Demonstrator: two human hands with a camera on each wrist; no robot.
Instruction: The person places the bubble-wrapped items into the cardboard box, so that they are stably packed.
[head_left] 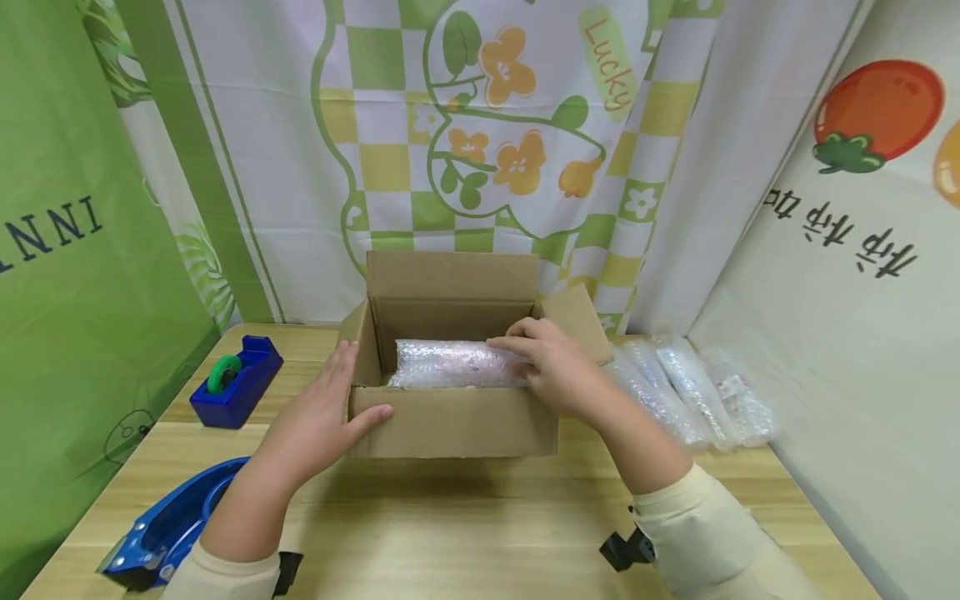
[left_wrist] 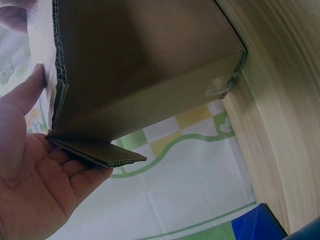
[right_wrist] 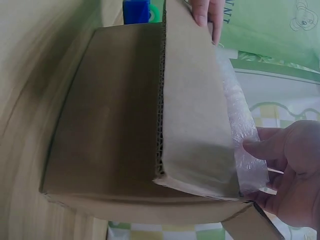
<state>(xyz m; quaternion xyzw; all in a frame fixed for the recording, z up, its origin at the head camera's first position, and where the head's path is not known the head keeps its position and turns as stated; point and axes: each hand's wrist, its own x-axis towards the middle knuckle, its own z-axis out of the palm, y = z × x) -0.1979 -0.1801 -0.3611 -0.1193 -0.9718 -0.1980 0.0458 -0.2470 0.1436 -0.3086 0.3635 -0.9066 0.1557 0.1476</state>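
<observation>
An open cardboard box (head_left: pixel 453 423) stands on the table with its flaps folded outward. Inside it, near the top, lies a bubble-wrapped package (head_left: pixel 442 363), long and faintly pink. My right hand (head_left: pixel 561 367) holds this package by its right end; in the right wrist view the thumb (right_wrist: pixel 257 148) lies on the bubble wrap and the fingers reach behind. At the box's left front corner rests my left hand (head_left: pixel 315 429), fingers extended along the left flap and thumb on the front flap. From the left wrist view, its fingers lie beneath the side flap (left_wrist: pixel 95 150).
Several bubble-wrapped packages (head_left: pixel 693 396) lie to the right of the box. At the left are a blue tape dispenser (head_left: pixel 251 387) with a green roll (head_left: pixel 223 374) and a blue tape gun (head_left: pixel 161 529), partly behind my left forearm. A patterned curtain (head_left: pixel 487 150) hangs behind the table.
</observation>
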